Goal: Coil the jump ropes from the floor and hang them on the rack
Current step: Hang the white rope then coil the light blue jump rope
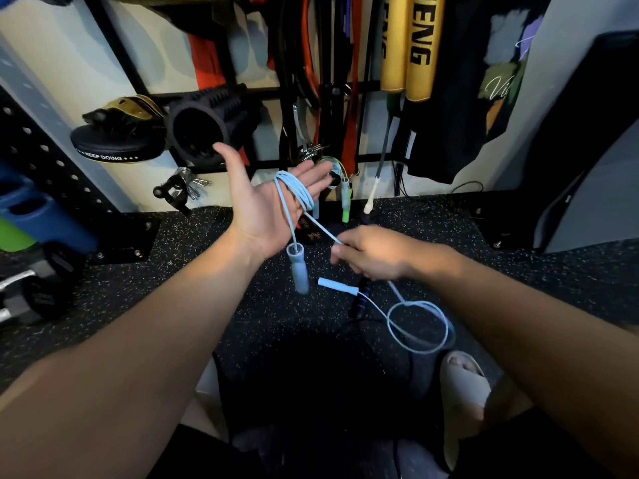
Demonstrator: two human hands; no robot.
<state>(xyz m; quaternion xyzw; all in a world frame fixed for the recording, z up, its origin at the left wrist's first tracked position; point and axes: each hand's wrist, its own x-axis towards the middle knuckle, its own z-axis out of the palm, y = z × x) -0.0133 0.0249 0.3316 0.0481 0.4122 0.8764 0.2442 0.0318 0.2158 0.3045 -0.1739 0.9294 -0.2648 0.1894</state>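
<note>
Head view: the left hand (266,209), grip spread, carries several turns of the light-blue jump rope (300,193) round its fingers. The right hand (371,255) grip pinches the strand. One loop and a handle (337,285) lie on the floor (207,271) beside an uncoiled dark rope (359,302); hanging is not yet done.

Smooth pale-blue plastic jump rope (300,193); speckled, matt rubber floor (214,236); glossy gold padded sticks (408,46).

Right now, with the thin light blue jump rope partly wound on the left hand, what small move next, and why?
Probably the right hand wraps another turn round the left hand: a light blue rope loop and handle lie on the speckled floor.
</note>
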